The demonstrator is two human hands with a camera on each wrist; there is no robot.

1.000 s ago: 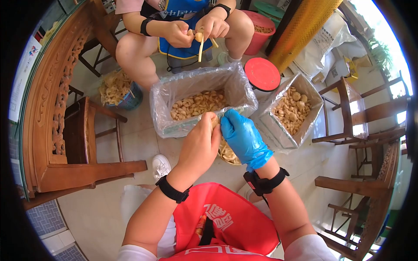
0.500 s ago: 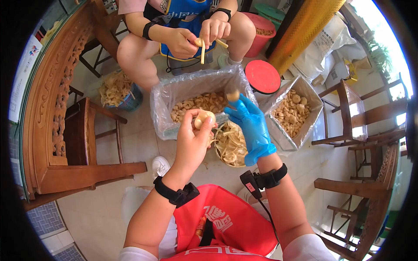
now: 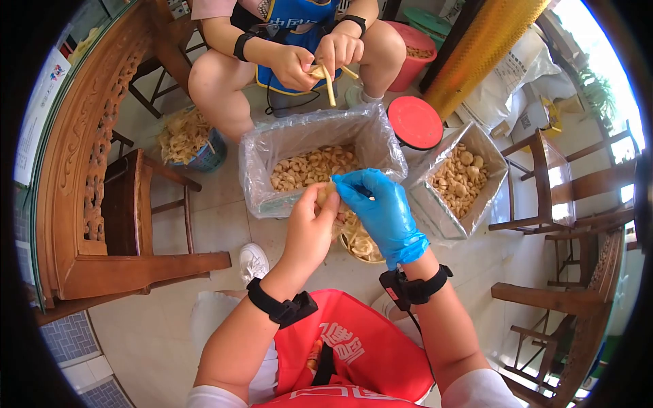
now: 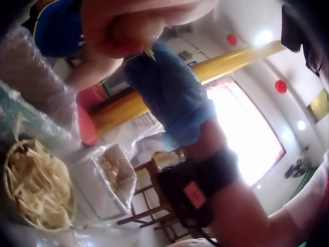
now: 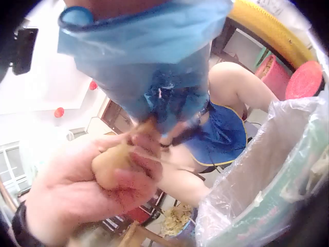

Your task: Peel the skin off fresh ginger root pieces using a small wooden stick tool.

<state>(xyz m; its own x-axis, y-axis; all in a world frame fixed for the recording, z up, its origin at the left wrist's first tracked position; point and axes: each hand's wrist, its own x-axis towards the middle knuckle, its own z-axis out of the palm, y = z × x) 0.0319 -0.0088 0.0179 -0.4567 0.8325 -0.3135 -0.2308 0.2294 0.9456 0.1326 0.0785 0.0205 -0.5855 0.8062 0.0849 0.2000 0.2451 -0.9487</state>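
Observation:
My bare left hand (image 3: 308,228) holds a pale yellowish garlic bulb (image 5: 109,167), with fingers and thumb curled round it. The blue-gloved right hand (image 3: 382,214) meets it from the right, its fingertips pinching the bulb's end. In the left wrist view, whitish strands stick out between glove and bulb. Below the hands stands a round bucket of peelings (image 4: 41,190), partly covered by them in the head view. Just beyond is a plastic-lined box (image 3: 262,194) with many tan cloves (image 3: 309,166) on its bottom.
A second lined box (image 3: 495,183) with tan bulbs stands right, near a red lid (image 3: 415,122). Opposite, a person in a blue apron (image 3: 299,17) works a stalked bulb with both hands. A blue basket of peelings (image 3: 211,153) is left; wooden chairs (image 3: 544,177) flank both sides.
Both hands were together, then came apart, showing the bulb in the left hand and a small blurred piece by the gloved fingers over the box. Now the gloved hand is back at the bulb.

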